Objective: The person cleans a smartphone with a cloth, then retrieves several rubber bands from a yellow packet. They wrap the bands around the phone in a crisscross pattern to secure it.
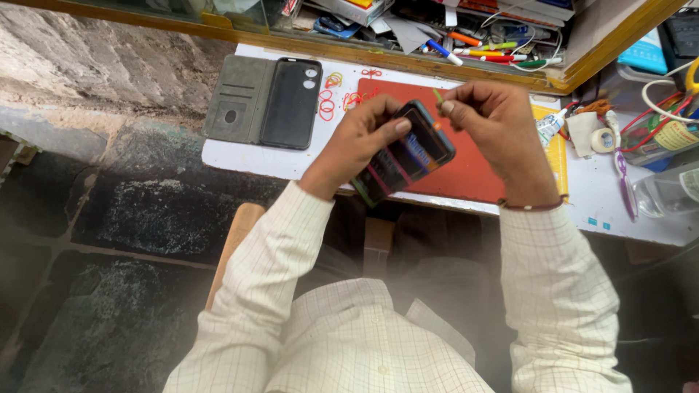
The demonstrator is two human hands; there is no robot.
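Mid-repair over the surface's (240,156) front edge: left hand (357,138) gripping smartphone (408,154), right hand (495,120) pinching small green tool (437,95); next calls for steady prying.

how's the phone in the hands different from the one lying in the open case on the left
The held phone is lifted off the table, tilted, gripped by the left hand; the cased phone lies flat on the white table, untouched. The held phone shows coloured bands across its face; the cased phone shows a plain dark back with camera lenses. The right hand pinches a thin green tool at the held phone's top. Both are dark slabs.
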